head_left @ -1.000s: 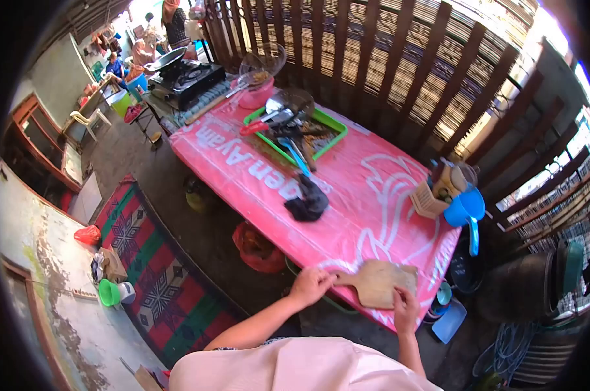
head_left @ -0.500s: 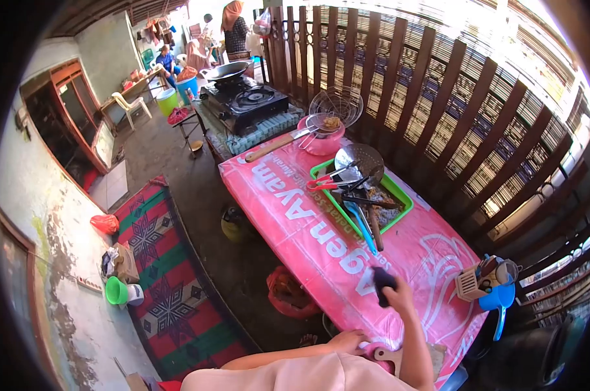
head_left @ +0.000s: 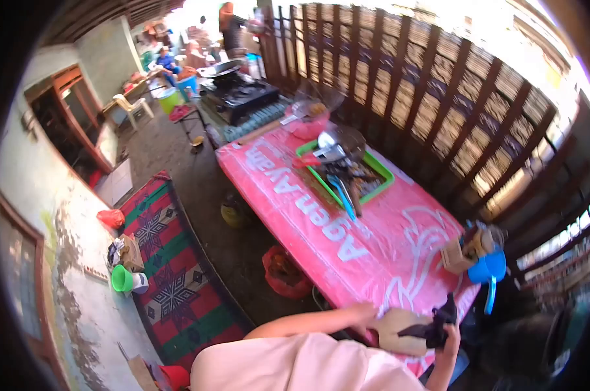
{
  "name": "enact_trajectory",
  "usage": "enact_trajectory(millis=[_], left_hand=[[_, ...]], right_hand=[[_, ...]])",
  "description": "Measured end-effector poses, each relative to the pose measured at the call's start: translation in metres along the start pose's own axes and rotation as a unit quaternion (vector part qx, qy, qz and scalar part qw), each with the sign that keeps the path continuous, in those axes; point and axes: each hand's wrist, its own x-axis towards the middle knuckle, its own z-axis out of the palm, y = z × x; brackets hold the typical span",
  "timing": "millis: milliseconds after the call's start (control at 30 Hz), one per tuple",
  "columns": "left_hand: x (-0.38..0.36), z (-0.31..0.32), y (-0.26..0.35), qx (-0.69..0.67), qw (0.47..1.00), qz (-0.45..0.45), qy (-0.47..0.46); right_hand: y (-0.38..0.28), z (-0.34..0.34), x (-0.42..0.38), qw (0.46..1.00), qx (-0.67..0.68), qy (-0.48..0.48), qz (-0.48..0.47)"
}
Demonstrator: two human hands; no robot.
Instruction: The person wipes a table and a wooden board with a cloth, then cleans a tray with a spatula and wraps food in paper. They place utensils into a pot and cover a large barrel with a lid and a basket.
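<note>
My right hand (head_left: 450, 337) grips a bunched black cloth (head_left: 440, 322) near the front right corner of the table. The cloth's loose ends hang over a beige chopping board (head_left: 399, 329), which lies at the table's near edge. My left hand (head_left: 361, 315) is low at the board's left side, its fingers smeared by motion. Something pink shows beside the board below that hand. The table (head_left: 314, 260) has a pink printed plastic cover.
A green tray (head_left: 380, 193) holds several utensils, with blue tongs (head_left: 340, 195) sticking out. Behind it stand a pink bowl (head_left: 308, 127) and a stove (head_left: 246, 101). At the right are a utensil basket (head_left: 457, 255) and a blue dipper (head_left: 485, 267). A slatted fence borders the far side.
My right hand has brought the black cloth from the middle of the table back to the right, over the board. The view has shifted, and more of the board shows.
</note>
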Motion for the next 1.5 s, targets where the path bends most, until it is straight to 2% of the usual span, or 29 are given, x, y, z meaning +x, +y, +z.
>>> enact_trajectory(millis=[33, 100, 133, 200, 233, 267, 300, 333, 367, 433, 467, 500, 567, 667, 700, 800, 833, 900, 967, 1033, 1067, 1100, 1200, 1233, 1300, 1333, 1367, 1433, 1500], left_hand=[[0.002, -0.004, 0.006, 0.012, 0.999, 0.02, -0.034], [-0.007, -0.024, 0.017, -0.067, 0.992, -0.039, -0.105], [-0.016, -0.028, 0.013, -0.149, 0.986, -0.012, -0.073], [-0.036, -0.046, 0.013, -0.161, 0.983, -0.077, -0.035], [-0.061, -0.064, 0.018, -0.294, 0.953, -0.076, 0.002], [-0.071, -0.053, -0.004, -0.191, 0.971, -0.142, 0.029], [-0.089, -0.066, 0.006, -0.252, 0.947, -0.198, 0.026], [-0.105, -0.077, 0.019, -0.383, 0.893, -0.235, 0.031], [-0.118, -0.083, 0.026, -0.423, 0.87, -0.248, 0.041], [-0.128, -0.093, 0.051, -0.466, 0.833, -0.287, 0.083], [-0.128, -0.089, 0.057, -0.463, 0.834, -0.289, 0.081], [-0.127, -0.084, 0.064, -0.475, 0.822, -0.294, 0.113], [-0.123, -0.075, 0.076, -0.461, 0.823, -0.292, 0.155], [-0.126, -0.063, 0.075, -0.432, 0.833, -0.295, 0.18], [-0.128, -0.06, 0.078, -0.437, 0.828, -0.304, 0.177], [-0.13, -0.062, 0.086, -0.45, 0.818, -0.311, 0.174], [-0.13, -0.063, 0.087, -0.46, 0.813, -0.307, 0.18], [-0.129, -0.064, 0.083, -0.458, 0.813, -0.309, 0.183], [-0.127, -0.064, 0.08, -0.463, 0.812, -0.305, 0.182], [-0.128, -0.062, 0.075, -0.46, 0.812, -0.311, 0.178], [-0.128, -0.061, 0.073, -0.458, 0.811, -0.317, 0.179], [-0.128, -0.061, 0.074, -0.46, 0.81, -0.317, 0.181], [-0.132, -0.058, 0.076, -0.512, 0.783, -0.323, 0.141], [-0.131, -0.062, 0.075, -0.512, 0.783, -0.323, 0.139], [-0.125, -0.074, 0.072, -0.732, 0.612, -0.293, 0.066], [-0.122, -0.071, 0.067, -0.76, 0.582, -0.285, 0.036], [-0.119, -0.068, 0.062, -0.761, 0.583, -0.283, 0.035], [-0.115, -0.063, 0.056, -0.797, 0.54, -0.269, -0.019], [-0.113, -0.063, 0.06, -0.784, 0.557, -0.272, -0.015]], right_hand=[[-0.008, -0.003, -0.005, 1.0, -0.015, -0.013, 0.001], [-0.017, -0.016, -0.009, 1.0, 0.003, -0.003, 0.022], [-0.025, -0.013, -0.01, 0.998, 0.049, 0.026, 0.041], [-0.04, -0.02, -0.01, 0.99, 0.121, 0.005, 0.079], [-0.044, -0.021, -0.008, 0.988, 0.133, -0.004, 0.08], [-0.036, -0.03, -0.002, 0.986, 0.145, -0.01, 0.076], [-0.024, -0.043, 0.003, 0.986, 0.127, 0.023, 0.102], [-0.025, -0.023, -0.001, 0.995, 0.063, 0.051, 0.062], [-0.02, -0.012, 0.0, 0.995, 0.016, 0.03, 0.094], [0.01, 0.019, 0.006, 0.995, -0.052, -0.059, 0.063], [0.023, 0.05, 0.0, 0.991, -0.087, -0.068, 0.081], [0.075, 0.062, 0.009, 0.972, -0.185, -0.135, -0.055], [0.067, 0.115, -0.018, 0.862, -0.392, -0.25, -0.201], [0.109, 0.107, 0.011, 0.856, -0.407, -0.18, -0.262], [0.118, 0.094, 0.032, 0.856, -0.441, -0.115, -0.245], [0.138, 0.027, 0.098, 0.793, -0.578, 0.002, -0.194], [0.136, 0.027, 0.104, 0.82, -0.538, 0.045, -0.191], [0.111, 0.062, 0.091, 0.872, -0.456, -0.001, -0.177], [0.091, 0.107, 0.042, 0.838, -0.445, -0.148, -0.281], [0.085, 0.135, -0.001, 0.824, -0.471, -0.181, -0.256], [0.092, 0.131, 0.006, 0.853, -0.443, -0.148, -0.234], [0.11, 0.115, 0.025, 0.834, -0.479, -0.094, -0.259], [0.136, 0.049, 0.089, 0.798, -0.583, -0.014, -0.154], [0.131, 0.042, 0.097, 0.788, -0.589, -0.012, -0.179], [0.133, 0.043, 0.103, 0.833, -0.543, -0.051, -0.088], [0.126, 0.057, 0.09, 0.853, -0.505, -0.089, -0.098], [0.113, 0.077, 0.065, 0.871, -0.463, -0.126, -0.108], [0.073, 0.113, -0.011, 0.844, -0.445, -0.204, -0.217], [0.089, 0.098, -0.006, 0.849, -0.438, -0.165, -0.244]])
